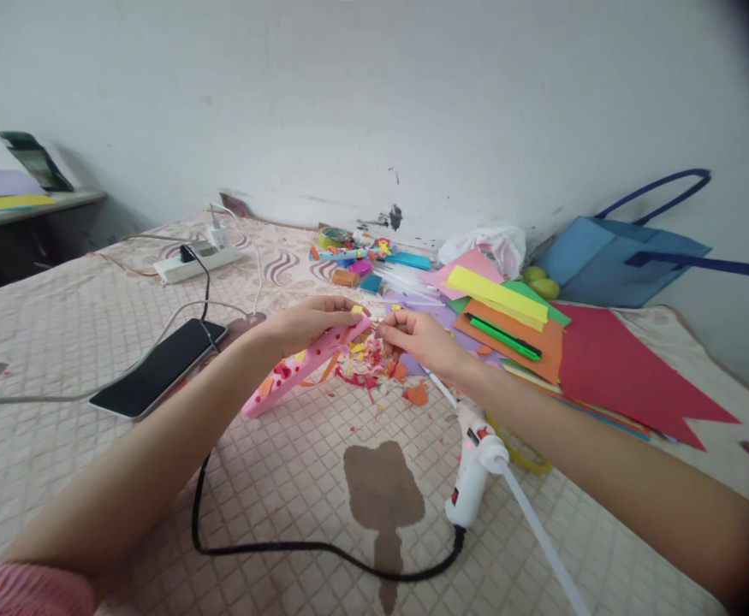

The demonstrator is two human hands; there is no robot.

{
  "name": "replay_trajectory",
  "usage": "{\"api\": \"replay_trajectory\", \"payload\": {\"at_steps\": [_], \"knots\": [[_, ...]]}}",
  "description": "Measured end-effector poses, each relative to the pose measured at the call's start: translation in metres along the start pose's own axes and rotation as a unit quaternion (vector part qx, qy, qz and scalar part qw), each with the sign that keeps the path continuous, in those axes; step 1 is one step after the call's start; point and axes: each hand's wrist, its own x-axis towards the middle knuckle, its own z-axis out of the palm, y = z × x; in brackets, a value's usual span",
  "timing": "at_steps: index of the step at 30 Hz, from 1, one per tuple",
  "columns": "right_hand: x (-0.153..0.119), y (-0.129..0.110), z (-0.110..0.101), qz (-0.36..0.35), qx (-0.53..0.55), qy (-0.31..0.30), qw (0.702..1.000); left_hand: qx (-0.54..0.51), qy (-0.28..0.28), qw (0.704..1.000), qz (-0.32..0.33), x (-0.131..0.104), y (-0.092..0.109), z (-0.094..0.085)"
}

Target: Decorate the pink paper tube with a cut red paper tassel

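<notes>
My left hand is closed around the upper end of a pink paper tube with red dots and orange and yellow bits on it. The tube lies slanted, its lower end towards me. Close to the tube's upper end, my right hand is pinched; whatever sits between its fingertips is too small to make out. Beneath both hands are scattered paper scraps in red, orange and yellow. A white glue gun with a long glue stick lies below my right forearm.
A phone and a power strip with cables lie to the left. Coloured paper sheets, a green cutter knife and a blue bag are on the right. The glue gun's black cord loops across the front.
</notes>
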Motion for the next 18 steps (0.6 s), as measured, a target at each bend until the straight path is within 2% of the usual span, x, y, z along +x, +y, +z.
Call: {"api": "replay_trajectory", "payload": {"at_steps": [7,18], "knots": [[-0.0008,0.0016,-0.0012,-0.009,-0.001,-0.011,1.0,-0.001,0.008,1.0,-0.006,0.0001,-0.0008,0.0],[-0.0014,0.0033,-0.0015,0.013,0.067,-0.05,0.996,-0.013,0.02,1.0,0.021,0.0009,0.0012,-0.0017]]}}
